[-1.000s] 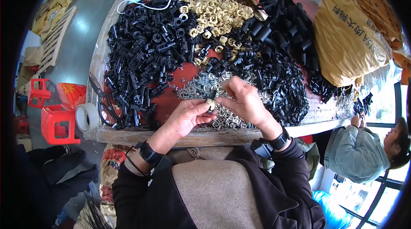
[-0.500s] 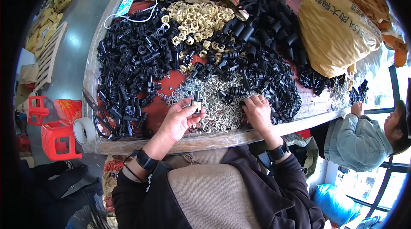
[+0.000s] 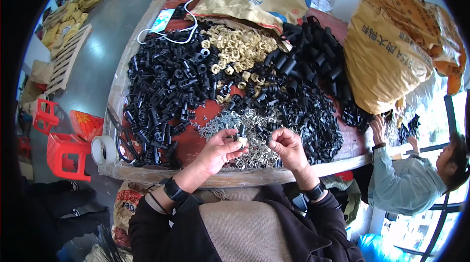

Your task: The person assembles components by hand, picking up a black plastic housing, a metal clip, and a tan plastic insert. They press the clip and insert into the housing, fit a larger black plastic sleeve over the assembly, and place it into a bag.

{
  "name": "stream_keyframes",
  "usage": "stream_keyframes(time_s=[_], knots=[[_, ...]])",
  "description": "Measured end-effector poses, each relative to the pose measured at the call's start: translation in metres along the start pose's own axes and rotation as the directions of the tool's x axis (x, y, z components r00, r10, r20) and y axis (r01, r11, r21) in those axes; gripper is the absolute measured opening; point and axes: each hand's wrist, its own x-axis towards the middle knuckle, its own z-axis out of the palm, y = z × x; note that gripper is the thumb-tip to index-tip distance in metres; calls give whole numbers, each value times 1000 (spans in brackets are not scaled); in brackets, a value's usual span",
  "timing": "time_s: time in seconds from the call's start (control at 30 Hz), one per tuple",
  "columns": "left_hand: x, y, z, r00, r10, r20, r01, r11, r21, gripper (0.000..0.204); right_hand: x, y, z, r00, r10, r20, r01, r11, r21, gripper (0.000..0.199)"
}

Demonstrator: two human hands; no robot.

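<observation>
small black fitting (image 3: pixel 241 131) sat pinched at the fingertips of my left hand (image 3: pixel 218 152), with a pale ring piece just under it, held low over the near edge of the bench (image 3: pixel 161 176). my right hand (image 3: pixel 289 147) was curled shut beside it, fingertips bunched as if nipping something tiny, though i could not tell what it held. both hands hovered over the heap of silvery metal clips (image 3: pixel 254 137) spread at the front middle of the bench. to the left lay a big pile of black plastic parts (image 3: pixel 166 90), and another black pile (image 3: pixel 308 95) ran to the right. further back sat a mound of cream rings (image 3: pixel 237 46). a tape roll (image 3: pixel 103 149) rested at the front left corner, touching the bench edge. two yellow sacks (image 3: pixel 391 51) stood at the far and right side. a white cable (image 3: pixel 171 36) looped near a phone at the back left. another person in a pale jacket (image 3: pixel 406 183) worked at the right end, one hand on the bench. red stools (image 3: pixel 61 152) stood on the floor to the left.
</observation>
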Motion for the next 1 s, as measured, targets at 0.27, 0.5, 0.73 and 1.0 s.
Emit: stream_keyframes(time_s=[0.27,0.5,0.73,1.0], knots=[[-1,5,3,999,26,32,-26,1000,10,43,20,0,48,996,-93,-6,93,992,84,19],[5,3,-1,999,17,50,-18,1000,22,41,28,2,44,928,-371,25,333,800,-498,25],[7,2,3,999,-30,29,30,1000,-3,41,26,12,37,862,-500,87,461,699,-547,26],[13,2,4,999,-8,36,5,994,105,41,38,13,23,765,-591,254,597,506,-622,27]])
